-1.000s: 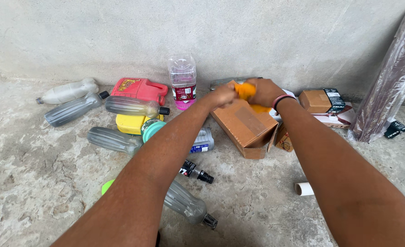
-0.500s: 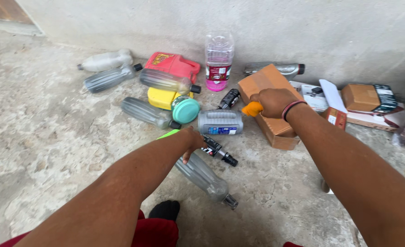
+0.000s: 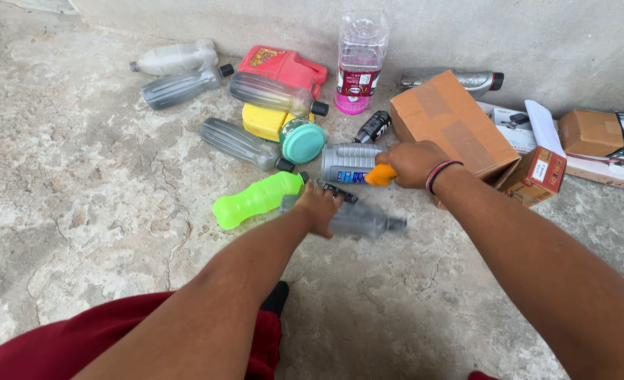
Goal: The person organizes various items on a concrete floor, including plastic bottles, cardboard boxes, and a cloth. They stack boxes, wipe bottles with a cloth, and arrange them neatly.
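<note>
My left hand (image 3: 319,207) grips a clear grey plastic bottle (image 3: 364,220) that lies on the concrete floor, blurred with motion. A bright green bottle (image 3: 255,200) lies just left of that hand. My right hand (image 3: 412,163) is closed around a small orange object (image 3: 381,175), held above the floor in front of a brown cardboard box (image 3: 452,127). A small silver and blue bottle (image 3: 350,162) lies right beside the orange object.
Several more bottles lie along the wall: grey ones (image 3: 178,86), a tall clear bottle with pink liquid (image 3: 359,63), a red jug (image 3: 284,65), a yellow container (image 3: 266,121) and a teal lid (image 3: 303,140). Small cartons (image 3: 593,134) are piled at the right.
The camera view has tilted down and closer. My left hand has closed on the clear grey bottle and shifted it; the green bottle is now uncovered. My right hand still holds the orange object.
</note>
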